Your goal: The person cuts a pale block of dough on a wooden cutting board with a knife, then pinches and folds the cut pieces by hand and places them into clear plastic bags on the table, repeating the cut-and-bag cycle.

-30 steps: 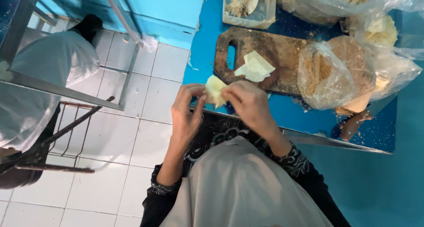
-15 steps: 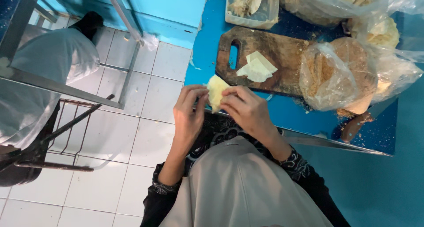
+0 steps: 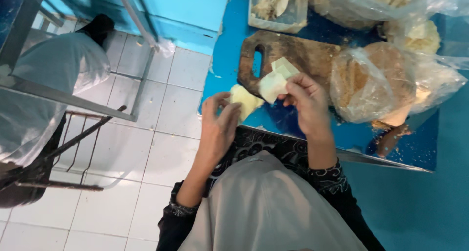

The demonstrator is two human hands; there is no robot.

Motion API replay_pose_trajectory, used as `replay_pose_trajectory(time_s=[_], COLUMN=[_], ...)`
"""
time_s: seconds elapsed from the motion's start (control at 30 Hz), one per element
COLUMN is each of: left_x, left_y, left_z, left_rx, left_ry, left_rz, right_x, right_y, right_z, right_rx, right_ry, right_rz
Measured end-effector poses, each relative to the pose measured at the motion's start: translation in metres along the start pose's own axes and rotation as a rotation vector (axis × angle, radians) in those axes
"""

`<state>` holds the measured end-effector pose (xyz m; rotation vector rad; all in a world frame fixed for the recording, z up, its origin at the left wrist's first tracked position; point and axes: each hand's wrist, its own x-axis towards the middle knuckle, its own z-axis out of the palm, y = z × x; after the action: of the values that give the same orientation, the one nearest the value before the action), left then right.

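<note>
Seemingly, left hand (image 3: pixel 218 126) pinches pale dough piece (image 3: pixel 245 100); right hand (image 3: pixel 304 102) grips white wrapper (image 3: pixel 271 86).

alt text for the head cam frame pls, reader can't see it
Seen from above, a person's left hand holds a pale yellow folded dough piece while the right hand lifts a thin white square wrapper sheet off a stack on a dark wooden cutting board. Both work over a blue table beside clear plastic bags of filling.
</note>
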<state>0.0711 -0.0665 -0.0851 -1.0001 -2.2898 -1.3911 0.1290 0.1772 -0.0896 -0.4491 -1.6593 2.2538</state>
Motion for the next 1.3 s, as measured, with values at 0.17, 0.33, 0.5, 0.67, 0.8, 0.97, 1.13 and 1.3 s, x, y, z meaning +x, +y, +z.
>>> replay_pose_trajectory(time_s=[0.17, 0.33, 0.5, 0.67, 0.8, 0.97, 1.13, 1.3], left_x=[0.018, 0.052, 0.083, 0.118, 0.15, 0.163, 0.155, 0.155], left_y=[0.011, 0.021, 0.018, 0.016, 0.014, -0.004, -0.02, -0.014], left_z=[-0.017, -0.012, 0.026, 0.037, 0.034, 0.045, 0.056, 0.054], left_rx=[-0.104, -0.392, -0.645, -0.332, -0.583, -0.764, -0.672, -0.292], left_ry=[-0.002, -0.232, -0.727, -0.557, -0.641, -0.898, -0.982, -0.51], left_rz=[-0.162, 0.081, -0.15, 0.071, 0.027, 0.0, -0.073, 0.267], right_x=[-0.008, -0.022, -0.018, 0.0, 0.002, 0.002, 0.004, 0.005], right_y=[-0.031, -0.048, -0.062, -0.085, -0.097, -0.096, -0.098, -0.098], right_z=[-0.028, -0.041, -0.038, -0.015, -0.002, -0.001, -0.006, 0.0], right_rx=[0.123, -0.207, -0.423, -0.699, -0.826, -0.668, -0.667, -0.985], right_ry=[-0.034, -0.309, -0.332, -0.188, -0.101, -0.15, -0.127, 0.019], right_rz=[0.024, -0.018, -0.019, -0.242, -0.311, -0.229, -0.221, -0.427])
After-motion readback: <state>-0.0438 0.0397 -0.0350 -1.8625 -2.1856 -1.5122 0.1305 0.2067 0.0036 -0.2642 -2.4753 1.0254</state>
